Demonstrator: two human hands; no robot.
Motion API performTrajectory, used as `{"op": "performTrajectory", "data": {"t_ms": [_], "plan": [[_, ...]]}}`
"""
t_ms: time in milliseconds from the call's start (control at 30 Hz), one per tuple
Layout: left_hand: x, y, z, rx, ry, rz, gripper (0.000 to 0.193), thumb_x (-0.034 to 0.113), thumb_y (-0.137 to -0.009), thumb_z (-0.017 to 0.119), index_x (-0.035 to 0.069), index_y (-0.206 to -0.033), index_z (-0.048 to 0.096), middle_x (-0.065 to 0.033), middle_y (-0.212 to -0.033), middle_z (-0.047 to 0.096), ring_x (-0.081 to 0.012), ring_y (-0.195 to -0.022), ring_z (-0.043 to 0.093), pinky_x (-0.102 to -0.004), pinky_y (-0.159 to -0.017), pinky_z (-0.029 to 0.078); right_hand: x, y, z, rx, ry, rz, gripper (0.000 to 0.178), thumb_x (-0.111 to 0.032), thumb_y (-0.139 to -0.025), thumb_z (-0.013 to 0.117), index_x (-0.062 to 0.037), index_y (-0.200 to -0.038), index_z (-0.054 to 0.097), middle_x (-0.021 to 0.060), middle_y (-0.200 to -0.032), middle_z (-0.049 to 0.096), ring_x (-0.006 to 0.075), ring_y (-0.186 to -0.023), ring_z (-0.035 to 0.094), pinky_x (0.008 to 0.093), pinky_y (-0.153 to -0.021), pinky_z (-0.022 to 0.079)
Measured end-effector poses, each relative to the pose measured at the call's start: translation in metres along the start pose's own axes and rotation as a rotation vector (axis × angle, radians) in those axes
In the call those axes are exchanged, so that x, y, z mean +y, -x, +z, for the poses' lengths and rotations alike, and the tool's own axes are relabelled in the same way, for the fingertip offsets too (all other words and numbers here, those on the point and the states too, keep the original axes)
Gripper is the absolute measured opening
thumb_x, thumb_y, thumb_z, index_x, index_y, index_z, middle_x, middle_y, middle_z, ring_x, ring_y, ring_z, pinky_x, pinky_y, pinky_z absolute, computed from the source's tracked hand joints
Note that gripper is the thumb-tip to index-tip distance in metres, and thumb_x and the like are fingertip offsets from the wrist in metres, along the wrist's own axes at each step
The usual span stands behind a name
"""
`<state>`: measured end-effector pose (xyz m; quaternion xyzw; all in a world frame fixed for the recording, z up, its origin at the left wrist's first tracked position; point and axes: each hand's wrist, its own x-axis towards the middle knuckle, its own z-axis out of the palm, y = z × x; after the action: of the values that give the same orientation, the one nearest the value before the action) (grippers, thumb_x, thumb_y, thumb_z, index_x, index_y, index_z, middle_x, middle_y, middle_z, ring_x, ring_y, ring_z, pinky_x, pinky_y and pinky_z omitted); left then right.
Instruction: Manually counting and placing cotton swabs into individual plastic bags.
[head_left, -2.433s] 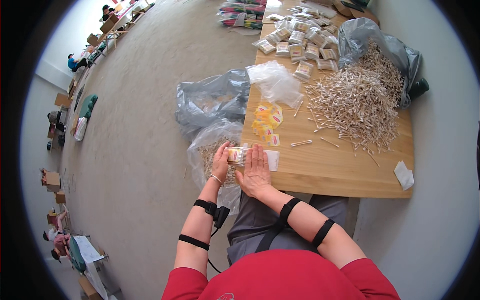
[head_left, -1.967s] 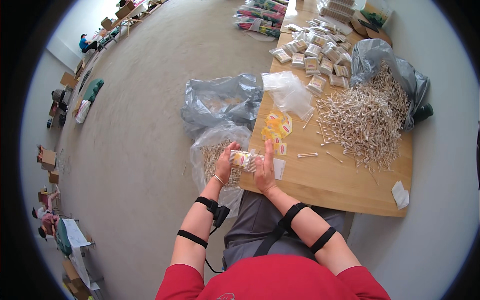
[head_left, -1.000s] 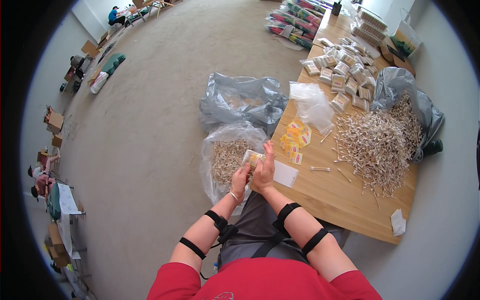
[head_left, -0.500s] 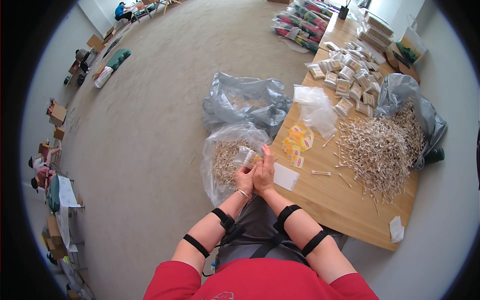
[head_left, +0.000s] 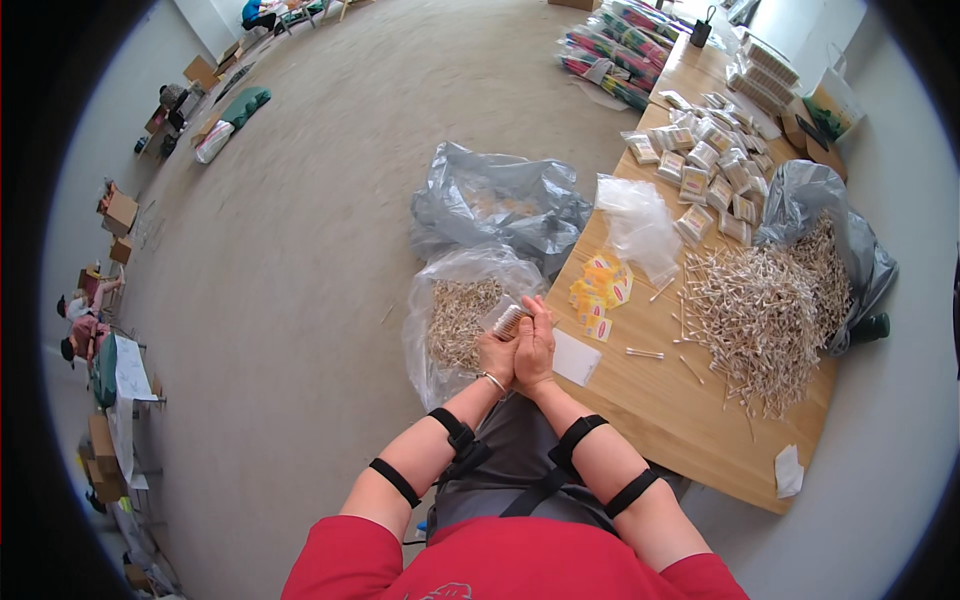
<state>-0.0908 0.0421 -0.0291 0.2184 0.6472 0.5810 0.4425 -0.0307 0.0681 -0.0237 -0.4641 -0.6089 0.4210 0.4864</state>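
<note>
Close together at the table's near left corner, my left hand (head_left: 496, 354) and my right hand (head_left: 536, 348) hold a small clear bag of cotton swabs (head_left: 509, 320). My left fingers close round its lower end. The right hand cups its side, fingers pointing away from me and partly hiding it. Just right of my hands a white card (head_left: 575, 358) lies on the wooden table (head_left: 650, 400). Beyond it are yellow printed cards (head_left: 603, 287) and a stack of empty clear bags (head_left: 636, 225). A big heap of loose cotton swabs (head_left: 755, 310) covers the table's right side.
Left of the table, an open plastic sack of swabs (head_left: 460, 320) and a grey plastic bag (head_left: 500, 205) stand on the floor. Filled swab packets (head_left: 710, 165) pile up at the table's far part. A grey bag (head_left: 825, 200) leans by the heap. People sit far left.
The bag of swabs has tilted and sits lower between my hands, my right fingers bending more around it. The view has shifted slightly.
</note>
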Motion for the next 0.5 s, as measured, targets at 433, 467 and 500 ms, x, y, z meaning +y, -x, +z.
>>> {"op": "performTrajectory", "data": {"t_ms": [433, 467, 500], "plan": [[-0.03, 0.001, 0.009, 0.037, -0.222, 0.358, 0.021, 0.027, -0.08, 0.069, 0.009, -0.089, 0.065, -0.01, -0.08, 0.065, -0.0244, -0.074, 0.065, -0.0335, -0.064, 0.049, 0.011, 0.001, -0.01, -0.066, -0.348, 0.197, 0.031, -0.014, -0.094, 0.046, 0.0015, -0.12, 0.052, 0.0171, -0.12, 0.056, 0.0241, -0.112, 0.052, 0.0319, -0.098, 0.038], [-0.036, -0.001, 0.01, 0.045, -0.197, 0.388, 0.021, 0.026, -0.079, 0.068, 0.008, -0.089, 0.063, -0.0101, -0.08, 0.062, -0.0269, -0.074, 0.063, -0.0354, -0.064, 0.048, 0.012, 0.002, -0.011, -0.061, -0.337, 0.177, 0.03, -0.014, -0.094, 0.045, 0.0013, -0.12, 0.052, 0.0175, -0.121, 0.056, 0.0243, -0.113, 0.052, 0.0318, -0.098, 0.037], [-0.04, -0.003, 0.01, 0.051, -0.171, 0.416, 0.021, 0.025, -0.079, 0.068, 0.008, -0.088, 0.062, -0.0102, -0.079, 0.06, -0.0293, -0.074, 0.061, -0.0373, -0.064, 0.047, 0.012, 0.002, -0.011, -0.054, -0.325, 0.158, 0.03, -0.013, -0.094, 0.045, 0.0011, -0.12, 0.052, 0.0179, -0.122, 0.056, 0.0244, -0.114, 0.051, 0.0318, -0.098, 0.037]]}}
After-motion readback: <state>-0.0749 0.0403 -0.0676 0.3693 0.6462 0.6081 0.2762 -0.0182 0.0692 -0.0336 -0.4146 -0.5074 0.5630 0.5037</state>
